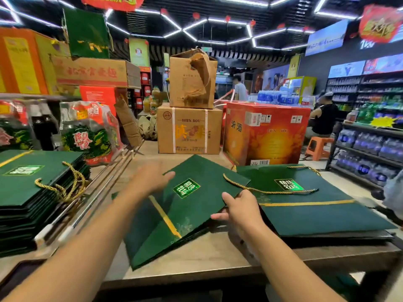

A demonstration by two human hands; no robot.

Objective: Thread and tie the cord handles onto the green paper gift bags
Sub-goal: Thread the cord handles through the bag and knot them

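Note:
A flat green paper gift bag (185,205) with a gold stripe lies tilted on the table in front of me. My right hand (239,207) grips its right edge, thumb on top and fingers underneath. My left hand (152,178) is blurred, its fingers stretched toward the bag's upper left edge. A gold cord handle (268,190) trails from the bag's top corner across a pile of green bags (316,210) on the right. Another pile of green bags (32,192) with gold cords (67,188) on top lies at the left.
Cardboard boxes (188,129) and a red carton (266,134) stand at the table's far edge. Long metal rods (98,192) lie between the left pile and the middle bag. Packaged goods (89,131) stand behind the left pile. Shelves of bottles (370,149) line the right.

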